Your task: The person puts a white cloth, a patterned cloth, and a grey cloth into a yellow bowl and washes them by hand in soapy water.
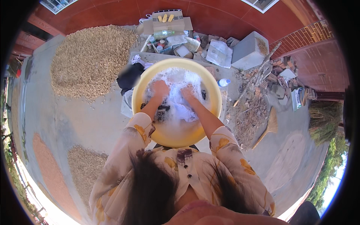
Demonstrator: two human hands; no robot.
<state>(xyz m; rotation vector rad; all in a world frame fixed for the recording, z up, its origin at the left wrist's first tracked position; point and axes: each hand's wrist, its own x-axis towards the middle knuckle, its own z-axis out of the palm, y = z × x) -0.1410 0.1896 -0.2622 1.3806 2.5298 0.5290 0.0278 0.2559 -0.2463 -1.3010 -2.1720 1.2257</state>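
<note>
A large yellow basin (214,98) of foamy water stands in front of me. Between my hands a wet white cloth (180,108) lies bunched in the suds. My left hand (160,89) is closed in a fist at the cloth's left side, fingertips hidden by foam. My right hand (188,92) grips the cloth's right side, its fingers partly sunk in the suds. Dark, patterned cloth (162,113) floats below my left wrist, and a small dark piece shows by the basin's right wall.
Dark clothing (129,78) lies left of the basin; a bottle with a blue cap (224,82) is at its right. Beyond are a box of bottles (161,45), a pale block (250,51) and rubble (277,80). A broom (268,126) lies right; a tan heap (90,60) spreads left.
</note>
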